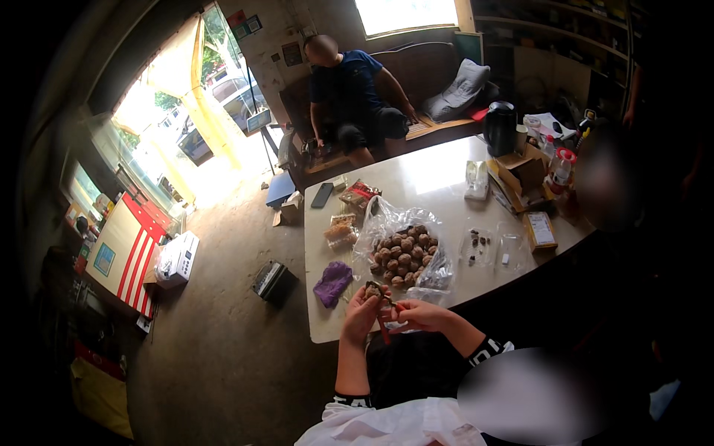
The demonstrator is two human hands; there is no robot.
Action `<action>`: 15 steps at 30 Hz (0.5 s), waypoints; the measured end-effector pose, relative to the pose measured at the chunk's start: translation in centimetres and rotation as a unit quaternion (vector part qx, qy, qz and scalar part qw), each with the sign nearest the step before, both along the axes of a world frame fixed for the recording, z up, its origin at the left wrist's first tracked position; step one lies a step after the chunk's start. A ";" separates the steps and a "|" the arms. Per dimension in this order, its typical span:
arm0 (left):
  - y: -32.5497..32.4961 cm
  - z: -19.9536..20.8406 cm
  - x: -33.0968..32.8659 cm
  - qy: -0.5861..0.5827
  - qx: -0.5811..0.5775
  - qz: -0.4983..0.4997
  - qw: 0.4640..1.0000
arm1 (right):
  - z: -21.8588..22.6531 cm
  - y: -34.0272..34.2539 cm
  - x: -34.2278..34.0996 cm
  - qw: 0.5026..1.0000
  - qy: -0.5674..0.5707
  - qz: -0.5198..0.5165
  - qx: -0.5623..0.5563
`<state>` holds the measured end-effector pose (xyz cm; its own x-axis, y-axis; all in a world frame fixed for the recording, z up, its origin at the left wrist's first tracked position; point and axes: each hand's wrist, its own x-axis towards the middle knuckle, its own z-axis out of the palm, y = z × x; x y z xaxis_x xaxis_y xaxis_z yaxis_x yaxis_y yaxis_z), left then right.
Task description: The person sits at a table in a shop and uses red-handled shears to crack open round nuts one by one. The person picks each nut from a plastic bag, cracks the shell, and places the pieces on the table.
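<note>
My left hand [360,314] is closed around a walnut [372,292] at the near edge of the table. My right hand [418,316] grips a red-handled tool [385,332], which looks like pliers or a nutcracker. Its dark metal jaws lie against the walnut, though fingers partly hide the contact. Just beyond my hands, a clear plastic bag [381,217] lies spread on the table with a heap of walnuts [404,255] in it. A crumpled purple cloth or bag [332,284] rests left of my left hand.
On the white table [439,172] are a phone [322,195], snack packets [342,229], a clear tray [476,247] with dark pieces, a small box [540,230] and a black kettle [500,128]. A person [357,97] sits on a bench across the table. A dark boxy object [274,283] stands on the floor.
</note>
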<state>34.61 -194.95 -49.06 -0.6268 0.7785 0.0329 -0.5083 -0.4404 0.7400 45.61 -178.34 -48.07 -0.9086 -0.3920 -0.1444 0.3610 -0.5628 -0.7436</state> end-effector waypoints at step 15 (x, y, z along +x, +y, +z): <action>-0.1 -0.3 0.3 -0.007 0.017 0.023 1.000 | 0.5 -0.3 0.3 0.999 -0.027 -0.004 -0.025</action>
